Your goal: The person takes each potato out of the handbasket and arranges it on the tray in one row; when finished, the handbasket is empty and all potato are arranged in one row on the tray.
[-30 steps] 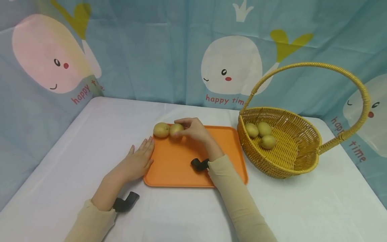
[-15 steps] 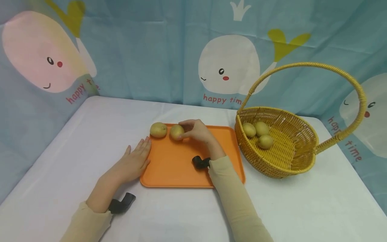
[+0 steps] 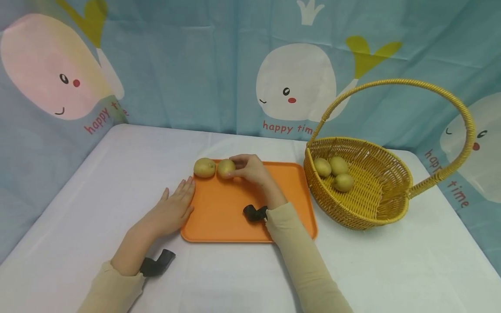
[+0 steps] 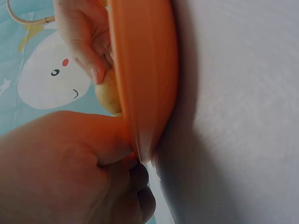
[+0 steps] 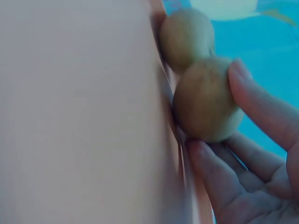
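Note:
In the head view, two potatoes lie side by side at the far left corner of an orange tray (image 3: pixel 223 208). My right hand (image 3: pixel 252 167) pinches the right-hand potato (image 3: pixel 225 168) between thumb and fingers; the right wrist view shows this held potato (image 5: pixel 205 100) close up. Left of it, the other potato (image 3: pixel 205 168) sits at the corner, partly over the rim. My left hand (image 3: pixel 176 206) lies along the tray's left edge with its fingers straight, and touches the rim. The left wrist view shows the left thumb (image 4: pixel 110 140) against the tray wall (image 4: pixel 147 70).
Right of the tray stands a yellow woven basket (image 3: pixel 344 215) with a tall arched handle (image 3: pixel 415 82). Three potatoes (image 3: pixel 339 166) lie in its left part. A white cloth (image 3: pixel 242 278) covers the table, and a blue printed curtain (image 3: pixel 195 78) hangs behind it.
My right hand, with the potato in its grip, shifts slightly right and then back left beside the corner potato. The left hand keeps its place on the tray edge. The head view turns slightly.

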`<state>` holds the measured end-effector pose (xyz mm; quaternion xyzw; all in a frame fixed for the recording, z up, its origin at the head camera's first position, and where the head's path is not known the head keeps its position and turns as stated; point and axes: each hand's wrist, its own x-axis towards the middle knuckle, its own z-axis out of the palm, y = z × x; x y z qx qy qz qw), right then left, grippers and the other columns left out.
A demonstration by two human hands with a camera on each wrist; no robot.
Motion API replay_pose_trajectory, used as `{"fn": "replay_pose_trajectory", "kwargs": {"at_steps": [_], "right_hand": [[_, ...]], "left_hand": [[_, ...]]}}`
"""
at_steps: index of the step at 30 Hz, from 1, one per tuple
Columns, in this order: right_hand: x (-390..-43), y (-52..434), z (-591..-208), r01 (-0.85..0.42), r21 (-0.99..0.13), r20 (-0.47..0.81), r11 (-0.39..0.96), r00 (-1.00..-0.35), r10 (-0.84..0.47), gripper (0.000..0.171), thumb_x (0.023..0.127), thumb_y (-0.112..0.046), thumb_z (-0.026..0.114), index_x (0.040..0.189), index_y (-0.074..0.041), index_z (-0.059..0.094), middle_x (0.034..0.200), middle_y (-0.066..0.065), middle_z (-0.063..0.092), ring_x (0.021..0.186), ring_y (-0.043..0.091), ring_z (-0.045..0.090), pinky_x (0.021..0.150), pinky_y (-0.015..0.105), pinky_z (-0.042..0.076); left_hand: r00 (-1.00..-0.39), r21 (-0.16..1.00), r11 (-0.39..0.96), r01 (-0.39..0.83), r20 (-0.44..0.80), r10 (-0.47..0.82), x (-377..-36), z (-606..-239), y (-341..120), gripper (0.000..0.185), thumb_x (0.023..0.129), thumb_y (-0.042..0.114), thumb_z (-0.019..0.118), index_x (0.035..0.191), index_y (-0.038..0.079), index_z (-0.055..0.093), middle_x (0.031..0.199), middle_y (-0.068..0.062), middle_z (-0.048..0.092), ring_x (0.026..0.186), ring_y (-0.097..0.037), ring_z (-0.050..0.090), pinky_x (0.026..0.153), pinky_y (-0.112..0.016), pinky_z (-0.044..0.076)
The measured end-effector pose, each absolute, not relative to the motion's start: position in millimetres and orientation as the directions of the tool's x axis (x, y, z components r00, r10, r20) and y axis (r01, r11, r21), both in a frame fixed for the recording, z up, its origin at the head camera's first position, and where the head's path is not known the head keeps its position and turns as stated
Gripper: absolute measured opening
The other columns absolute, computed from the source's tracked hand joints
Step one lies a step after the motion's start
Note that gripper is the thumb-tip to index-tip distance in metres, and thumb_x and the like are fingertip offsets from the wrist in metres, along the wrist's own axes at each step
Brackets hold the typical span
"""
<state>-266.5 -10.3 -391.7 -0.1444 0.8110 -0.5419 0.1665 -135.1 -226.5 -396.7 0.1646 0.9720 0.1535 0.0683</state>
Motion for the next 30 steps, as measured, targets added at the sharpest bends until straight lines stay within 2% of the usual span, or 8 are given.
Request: {"fn": "replay_pose_trajectory", "kwargs": {"at_steps": [7,16,24,30], "right_hand": [[-265,-16,-396,-0.053,-0.943,-0.079,0.329,-0.924,-0.375,0.050,0.075,-0.004,0.078,0.122,0.002,0.061,0.116,0.016,0.065,0.105,0.024,0.062,0.089,0.029,0.048],[-263,-7,-400,0.033,-0.963,-0.144,0.268,-0.902,-0.407,0.053,0.074,0.001,0.077,0.124,0.002,0.059,0.120,0.015,0.063,0.110,0.023,0.059,0.096,0.031,0.044],[-259,-5,-403,0.052,-0.965,-0.153,0.257,-0.907,-0.392,0.052,0.072,0.002,0.078,0.121,0.002,0.061,0.117,0.015,0.064,0.108,0.022,0.061,0.093,0.030,0.046],[-264,-10,-398,0.014,-0.966,-0.118,0.257,-0.912,-0.393,0.050,0.073,0.001,0.078,0.120,0.001,0.063,0.115,0.015,0.066,0.105,0.022,0.062,0.090,0.029,0.048]], "left_hand": [[-0.935,0.334,0.892,0.305,-0.072,0.347,-135,-400,-227,0.060,0.097,0.016,0.047,0.144,-0.012,0.021,0.151,-0.027,0.016,0.139,-0.043,0.014,0.104,-0.068,0.010],[-0.935,0.339,0.889,0.307,-0.065,0.347,-133,-405,-225,0.060,0.097,0.015,0.047,0.143,-0.013,0.022,0.151,-0.027,0.016,0.139,-0.043,0.015,0.103,-0.069,0.011],[-0.936,0.337,0.890,0.309,-0.061,0.348,-128,-407,-223,0.059,0.097,0.015,0.047,0.143,-0.012,0.023,0.151,-0.027,0.018,0.138,-0.043,0.017,0.103,-0.068,0.013],[-0.937,0.300,0.898,0.322,-0.038,0.348,-132,-402,-226,0.060,0.096,0.015,0.048,0.143,-0.012,0.023,0.151,-0.027,0.019,0.138,-0.042,0.017,0.103,-0.068,0.015]]}}
